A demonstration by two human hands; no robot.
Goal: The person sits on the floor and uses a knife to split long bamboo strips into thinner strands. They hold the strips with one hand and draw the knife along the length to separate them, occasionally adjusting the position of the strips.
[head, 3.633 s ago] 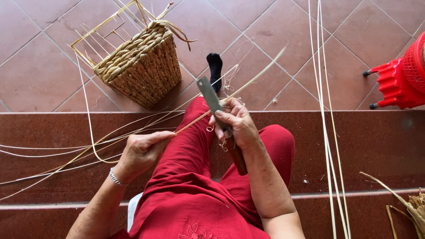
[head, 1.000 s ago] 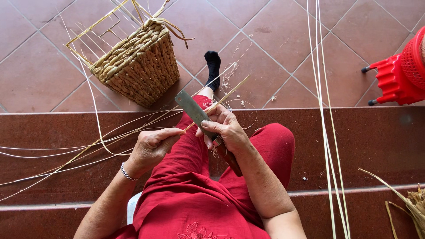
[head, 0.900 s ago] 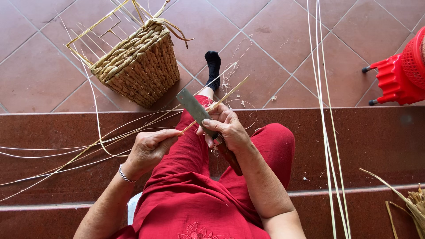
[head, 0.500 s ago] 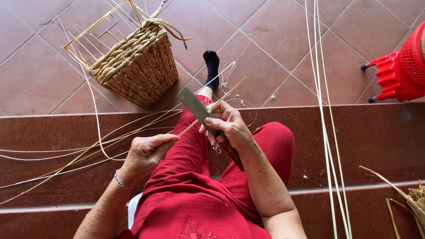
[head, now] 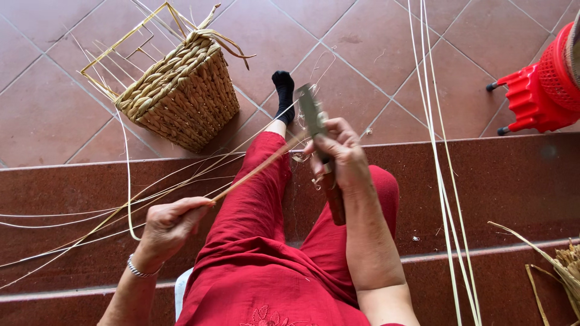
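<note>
My right hand (head: 338,154) grips a long knife (head: 311,111) by its brown wooden handle, blade pointing away over my red-trousered knee. A thin cane strip (head: 257,169) runs from under the blade down to my left hand (head: 169,226), which pinches its near end. A silver bracelet sits on my left wrist. Thin curled shavings hang below the right hand.
A half-woven basket (head: 181,93) on a yellow wire frame stands on the tiled floor at upper left. Loose cane strips (head: 72,211) fan across the step to the left. Long pale canes (head: 438,157) run down the right side. A red plastic stool (head: 541,90) is far right.
The knife has slid further up along the strip, away from me. My left hand has pulled the strip's end back and down to the left.
</note>
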